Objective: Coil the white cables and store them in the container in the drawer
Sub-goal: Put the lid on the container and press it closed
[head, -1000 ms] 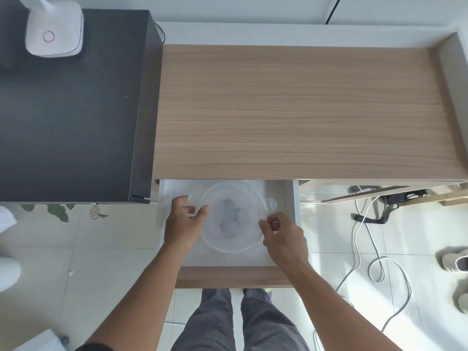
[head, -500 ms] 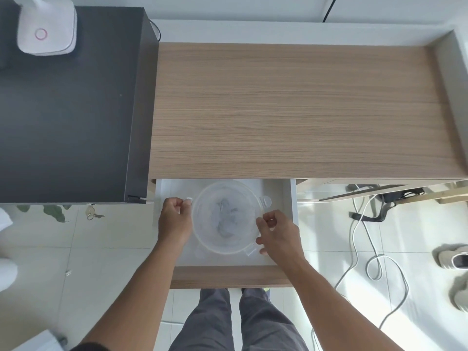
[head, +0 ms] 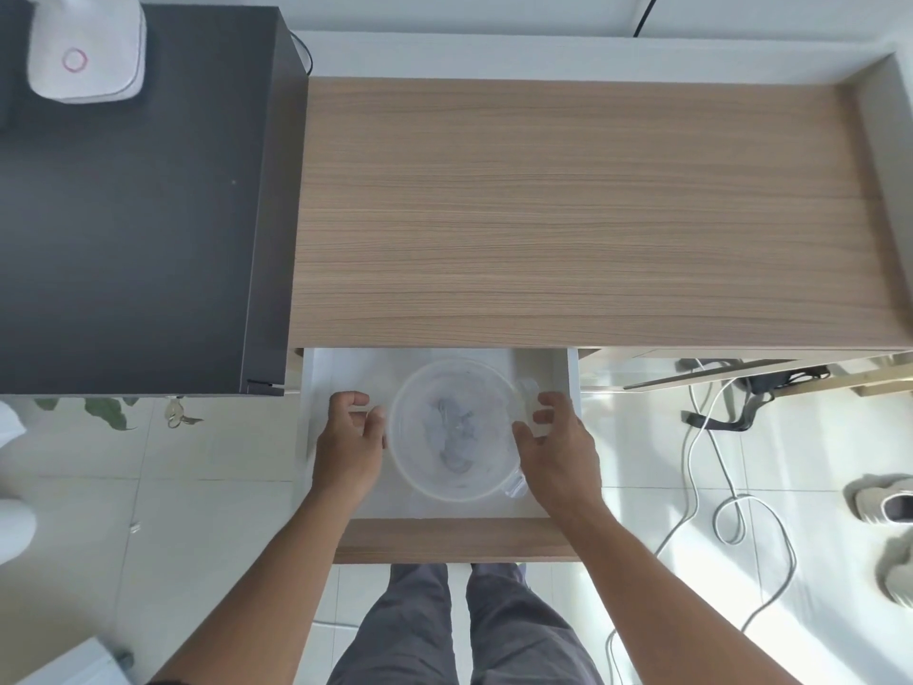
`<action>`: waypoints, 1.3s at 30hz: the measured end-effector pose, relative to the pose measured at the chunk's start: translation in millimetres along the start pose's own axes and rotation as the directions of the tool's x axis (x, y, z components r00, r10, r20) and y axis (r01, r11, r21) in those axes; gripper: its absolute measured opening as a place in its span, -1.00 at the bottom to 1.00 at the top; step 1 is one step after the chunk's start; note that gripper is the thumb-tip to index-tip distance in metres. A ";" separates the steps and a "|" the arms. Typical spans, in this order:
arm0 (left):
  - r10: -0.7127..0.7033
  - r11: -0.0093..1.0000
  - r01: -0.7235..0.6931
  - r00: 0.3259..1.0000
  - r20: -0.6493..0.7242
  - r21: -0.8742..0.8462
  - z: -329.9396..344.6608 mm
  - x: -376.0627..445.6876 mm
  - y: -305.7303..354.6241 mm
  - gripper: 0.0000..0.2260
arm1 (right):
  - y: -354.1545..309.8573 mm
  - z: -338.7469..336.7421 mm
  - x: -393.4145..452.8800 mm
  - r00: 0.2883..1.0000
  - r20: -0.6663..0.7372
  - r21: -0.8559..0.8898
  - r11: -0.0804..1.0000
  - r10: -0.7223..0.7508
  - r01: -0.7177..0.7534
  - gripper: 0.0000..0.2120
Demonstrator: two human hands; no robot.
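A round translucent container (head: 453,479) with a clear lid sits in the open white drawer (head: 316,373) under the wooden desk. Pale coiled cables (head: 452,430) show dimly through the lid. My left hand (head: 352,444) is at the container's left rim, fingers curled on a lid tab. My right hand (head: 556,444) is at the right rim, fingers spread around a lid tab. Both hands touch the container's sides.
The wooden desk top (head: 583,210) lies bare above the drawer. A dark cabinet (head: 128,200) with a white lamp base (head: 86,47) stands at the left. White cables (head: 731,506) trail over the tiled floor at the right, near shoes (head: 884,501). The drawer's wooden front (head: 454,540) is near my legs.
Both hands have shifted along the lid's rim: the left curled onto the left tab, the right moved up to the right tab. The container has stayed in the drawer.
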State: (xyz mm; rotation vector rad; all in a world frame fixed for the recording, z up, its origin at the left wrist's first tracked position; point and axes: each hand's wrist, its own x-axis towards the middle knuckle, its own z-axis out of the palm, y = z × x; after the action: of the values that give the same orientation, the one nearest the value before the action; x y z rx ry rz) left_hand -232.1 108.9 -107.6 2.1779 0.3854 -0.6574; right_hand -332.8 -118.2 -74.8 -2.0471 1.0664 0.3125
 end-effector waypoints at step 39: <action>-0.096 0.931 -0.030 0.942 -0.323 -0.363 20.0 -44.3 10.0 -0.90 | 1.6 4.9 3.4 0.999 0.037 -0.033 0.999 0.013 -0.011 -0.55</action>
State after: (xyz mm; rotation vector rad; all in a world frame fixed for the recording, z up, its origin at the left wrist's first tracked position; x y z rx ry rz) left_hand -270.1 84.8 -86.8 1.9222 0.6695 -0.2011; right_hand -331.3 -117.1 -80.7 -2.0565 1.0576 0.3752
